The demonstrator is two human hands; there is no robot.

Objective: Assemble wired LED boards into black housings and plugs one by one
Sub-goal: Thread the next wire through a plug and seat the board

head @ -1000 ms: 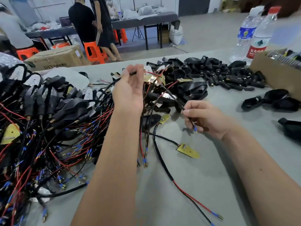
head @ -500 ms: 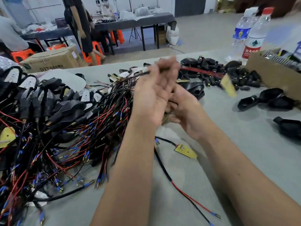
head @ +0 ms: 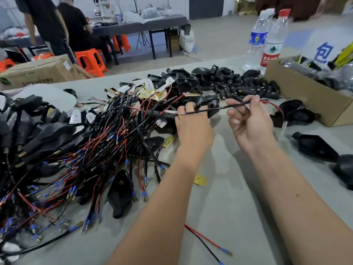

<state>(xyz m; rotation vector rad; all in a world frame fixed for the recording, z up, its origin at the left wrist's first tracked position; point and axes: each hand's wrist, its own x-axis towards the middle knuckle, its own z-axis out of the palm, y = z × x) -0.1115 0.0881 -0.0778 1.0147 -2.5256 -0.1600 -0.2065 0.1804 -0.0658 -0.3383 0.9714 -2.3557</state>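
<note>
1. The left hand is curled, pinching the blue-sleeved tip end of one wire pair; the right hand pinches the same pair further along between thumb and forefinger, its other fingers loosely bent. The pair runs taut between the two hands, above the worktop.
2. Beyond the right hand the red lead curves down toward a dark part that is too blurred to name; whether the board hangs there I cannot tell.
3. To do this well, I judge the pair should be kept straight and clear of the tangled wire heap just left of the left hand, so no neighbour is dragged along.
4. The loose plugs lie just beyond both hands; a housing lies right of the right hand.
5. Likely next: keep the tips pinched and level, then thread them into one housing.
</note>
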